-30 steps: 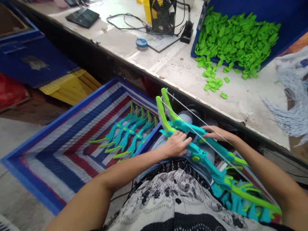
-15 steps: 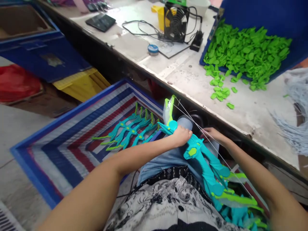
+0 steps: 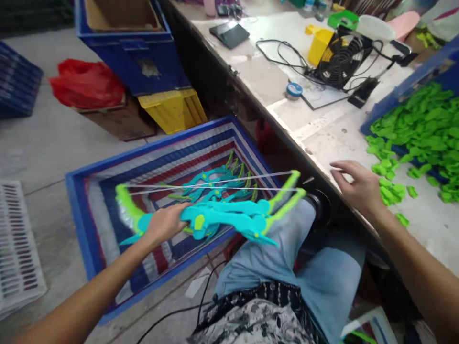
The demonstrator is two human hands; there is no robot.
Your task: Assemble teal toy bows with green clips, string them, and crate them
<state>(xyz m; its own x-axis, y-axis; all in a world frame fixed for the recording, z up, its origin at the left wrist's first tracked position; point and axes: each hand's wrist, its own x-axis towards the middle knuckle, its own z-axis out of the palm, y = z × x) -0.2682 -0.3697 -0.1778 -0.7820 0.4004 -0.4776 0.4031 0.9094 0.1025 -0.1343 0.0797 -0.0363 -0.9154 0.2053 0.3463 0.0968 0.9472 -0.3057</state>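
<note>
- The left hand [image 3: 167, 222] has its grip closed around the teal-and-lime bow [image 3: 229, 215], on the part left of its middle.
- The bow lies crosswise in the view, above the blue crate [image 3: 85, 224], its white strings [image 3: 258, 188] on the side away from the person; its right end overlaps the denim-covered knee [image 3: 303, 222], and whether they touch cannot be told.
- More bows [image 3: 217, 173] rest inside the crate, on its striped lining [image 3: 125, 169].
- The right hand [image 3: 358, 186] has an open grip, thumb and fingers apart, at the edge of the bench [image 3: 322, 138], near loose green pieces [image 3: 390, 191].
- On the bench, more green pieces fill a blue bin [image 3: 390, 98]; a black fan [image 3: 342, 59] stands beside a yellow container [image 3: 318, 48], and a blue-lidded tin [image 3: 294, 90] sits nearby.
</note>
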